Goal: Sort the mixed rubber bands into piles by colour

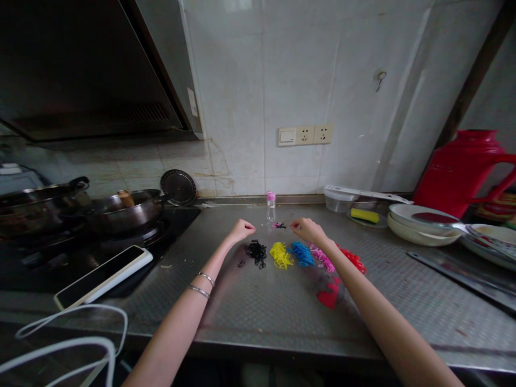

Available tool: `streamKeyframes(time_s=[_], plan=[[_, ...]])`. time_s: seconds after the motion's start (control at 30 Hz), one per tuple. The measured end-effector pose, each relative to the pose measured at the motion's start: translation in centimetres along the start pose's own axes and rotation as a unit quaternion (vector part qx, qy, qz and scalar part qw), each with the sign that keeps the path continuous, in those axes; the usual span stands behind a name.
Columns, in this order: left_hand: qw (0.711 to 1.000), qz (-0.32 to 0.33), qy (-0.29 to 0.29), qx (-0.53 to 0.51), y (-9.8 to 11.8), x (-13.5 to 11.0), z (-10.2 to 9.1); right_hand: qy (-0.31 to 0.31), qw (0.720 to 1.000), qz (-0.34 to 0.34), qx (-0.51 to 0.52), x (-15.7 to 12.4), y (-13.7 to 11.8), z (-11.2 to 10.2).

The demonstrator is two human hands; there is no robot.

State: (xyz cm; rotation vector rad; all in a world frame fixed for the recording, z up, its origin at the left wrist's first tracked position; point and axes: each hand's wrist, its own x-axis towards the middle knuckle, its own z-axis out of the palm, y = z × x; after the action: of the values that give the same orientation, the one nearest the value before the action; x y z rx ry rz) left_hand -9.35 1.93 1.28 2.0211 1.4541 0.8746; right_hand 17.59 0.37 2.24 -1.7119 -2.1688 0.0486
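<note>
My left hand [242, 230] is held over the counter with thumb and fingertips pinched together; anything between them is too small to see. Opposite it, my right hand [309, 230] makes a similar pinch, its contents also too small to make out. Between the hands lies a little cluster of dark and pink bands [279, 226], just before a transparent bottle with a pink cap [271, 205]. Nearer to me, small rubber bands are sorted by colour: a black pile [257, 252], a yellow pile [281, 255], a blue pile [301, 253], a pink pile [321, 259] and a red pile [355, 260], partly behind my right forearm.
A red heart shape [328, 294] marks the metal counter [258, 317]. Left are a phone-like device [102, 277], white cable [80, 341] and pans [124, 215] on the stove. Bowls [419, 231], a yellow sponge [365, 216], a knife [459, 279] and a red thermos [459, 172] stand right.
</note>
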Motion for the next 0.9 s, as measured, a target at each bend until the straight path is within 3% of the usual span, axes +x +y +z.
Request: streamKeyframes(time_s=[0.2, 0.43, 0.73, 0.9], plan=[[0.999, -0.026, 0.040, -0.027, 0.3, -0.6, -1.5, -0.010, 0.998, 0.000, 0.068, 3.5, 0.6, 2.6], [0.998, -0.030, 0.041, -0.028, -0.2, -0.3, -1.6, -0.035, 0.996, 0.018, 0.075, 5.4, 0.7, 5.4], [0.999, -0.025, 0.037, -0.030, -0.7, -0.2, -1.6, -0.025, 0.998, 0.027, 0.045, 5.2, 0.0, 5.5], [0.998, -0.027, 0.039, -0.033, -0.7, -0.2, -1.6, -0.003, 0.995, -0.023, 0.096, 4.1, -1.4, 5.2]])
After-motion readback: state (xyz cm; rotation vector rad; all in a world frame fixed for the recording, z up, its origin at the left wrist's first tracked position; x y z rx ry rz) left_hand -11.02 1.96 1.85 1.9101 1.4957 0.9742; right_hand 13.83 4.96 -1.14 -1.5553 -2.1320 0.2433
